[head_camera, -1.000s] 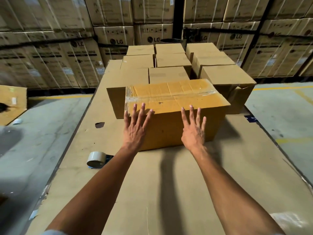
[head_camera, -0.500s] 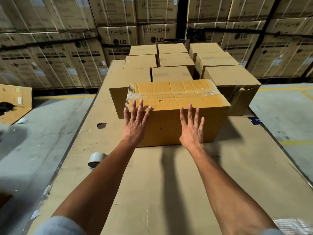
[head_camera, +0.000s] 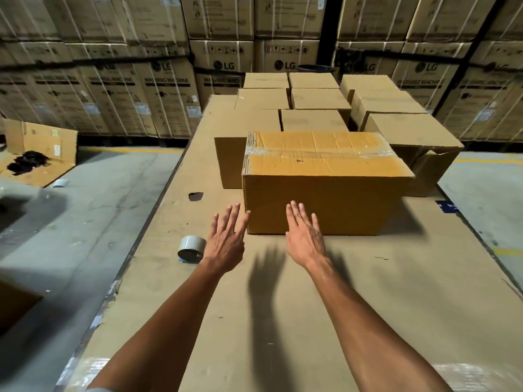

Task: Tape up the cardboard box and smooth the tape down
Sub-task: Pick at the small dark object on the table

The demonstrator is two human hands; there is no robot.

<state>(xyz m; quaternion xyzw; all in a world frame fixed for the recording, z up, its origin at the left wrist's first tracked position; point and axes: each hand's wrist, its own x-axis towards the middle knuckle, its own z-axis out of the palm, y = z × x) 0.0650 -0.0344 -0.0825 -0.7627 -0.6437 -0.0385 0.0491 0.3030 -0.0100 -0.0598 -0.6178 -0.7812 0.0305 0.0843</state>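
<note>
Lower left of centre: one tape roll (head_camera: 192, 248) lies on the cardboard-covered table (head_camera: 283, 321); left hand (head_camera: 226, 244) and right hand (head_camera: 304, 236) are held spread and empty near the front of one taped box (head_camera: 319, 193), mid-frame. Contact can't be confirmed. The seam tape (head_camera: 317, 154) looks wrinkled, so it should be pressed flat from centre outward; about nine plain boxes (head_camera: 314, 120) are counted behind.

Taped cardboard box (head_camera: 319, 182) on cardboard-covered table (head_camera: 283, 321), mid-width. Both hands flat, fingers spread: left hand (head_camera: 226, 241) at box's near-left corner, right hand (head_camera: 305, 236) before near face. Tape roll (head_camera: 192, 248) near table's left edge.
</note>
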